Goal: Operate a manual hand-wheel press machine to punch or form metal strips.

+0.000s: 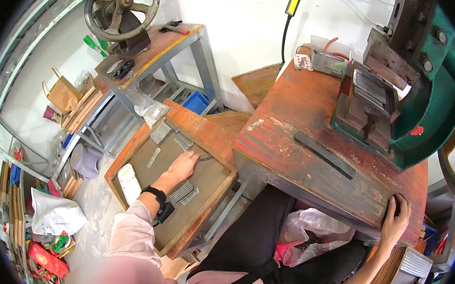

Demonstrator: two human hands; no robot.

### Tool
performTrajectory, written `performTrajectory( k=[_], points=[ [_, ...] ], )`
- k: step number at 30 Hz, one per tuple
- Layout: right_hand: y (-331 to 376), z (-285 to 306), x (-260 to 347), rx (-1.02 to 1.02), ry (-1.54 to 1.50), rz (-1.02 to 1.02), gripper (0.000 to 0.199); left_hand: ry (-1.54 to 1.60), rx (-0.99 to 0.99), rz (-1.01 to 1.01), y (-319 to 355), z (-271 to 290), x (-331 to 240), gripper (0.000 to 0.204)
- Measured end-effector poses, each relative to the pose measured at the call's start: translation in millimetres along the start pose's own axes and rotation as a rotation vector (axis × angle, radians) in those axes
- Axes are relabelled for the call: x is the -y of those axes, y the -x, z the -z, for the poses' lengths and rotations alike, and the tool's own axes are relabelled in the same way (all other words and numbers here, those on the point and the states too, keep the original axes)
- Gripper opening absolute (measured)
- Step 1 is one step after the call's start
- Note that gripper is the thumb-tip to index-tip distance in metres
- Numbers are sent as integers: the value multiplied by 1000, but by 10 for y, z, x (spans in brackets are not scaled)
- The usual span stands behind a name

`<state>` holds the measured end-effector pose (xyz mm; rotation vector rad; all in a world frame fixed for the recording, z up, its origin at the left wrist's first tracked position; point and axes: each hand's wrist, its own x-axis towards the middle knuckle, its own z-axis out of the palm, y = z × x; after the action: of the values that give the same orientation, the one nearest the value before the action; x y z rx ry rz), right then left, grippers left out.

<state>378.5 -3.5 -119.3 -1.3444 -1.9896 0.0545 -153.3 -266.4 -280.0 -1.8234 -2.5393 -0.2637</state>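
Observation:
My left hand (182,168) reaches into a shallow wooden tray (201,219) on the left. Its fingers are pinched together beside a small dark, thin piece (204,158) that I cannot make out well. Around it lie small grey ribbed metal strips in groups: one group (183,192) is close below the hand, another (183,141) just above, and one strip (154,158) sits apart. A white phone-like device (129,183) lies along the tray's left side. My right hand (395,220) rests on the near right edge of the red-brown worktable (284,116), fingers spread and holding nothing.
A green press (429,121) with a dark metal die block (371,96) stands on the worktable's right. A flat dark bar (323,155) lies in front of it. Behind are a clear bin (329,54) and a yellow-headed lamp (294,1). A handwheel machine (124,14) stands at far left.

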Motion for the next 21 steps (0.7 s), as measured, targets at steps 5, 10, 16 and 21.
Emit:
performTrajectory(
  k=[5,10,16,21],
  points=[
    [13,-18,14,-1,-18,25,19,103,122,172,459,106,180,25],
    [17,-15,54,-12,-16,10,19,142,223,402,958,239,-105,28],
    [41,-38,-85,-41,-4,22,21,-107,134,361,1012,278,-602,68],
    [62,-29,-105,-31,22,66,23,14,320,447,962,377,-454,60]
  ],
)
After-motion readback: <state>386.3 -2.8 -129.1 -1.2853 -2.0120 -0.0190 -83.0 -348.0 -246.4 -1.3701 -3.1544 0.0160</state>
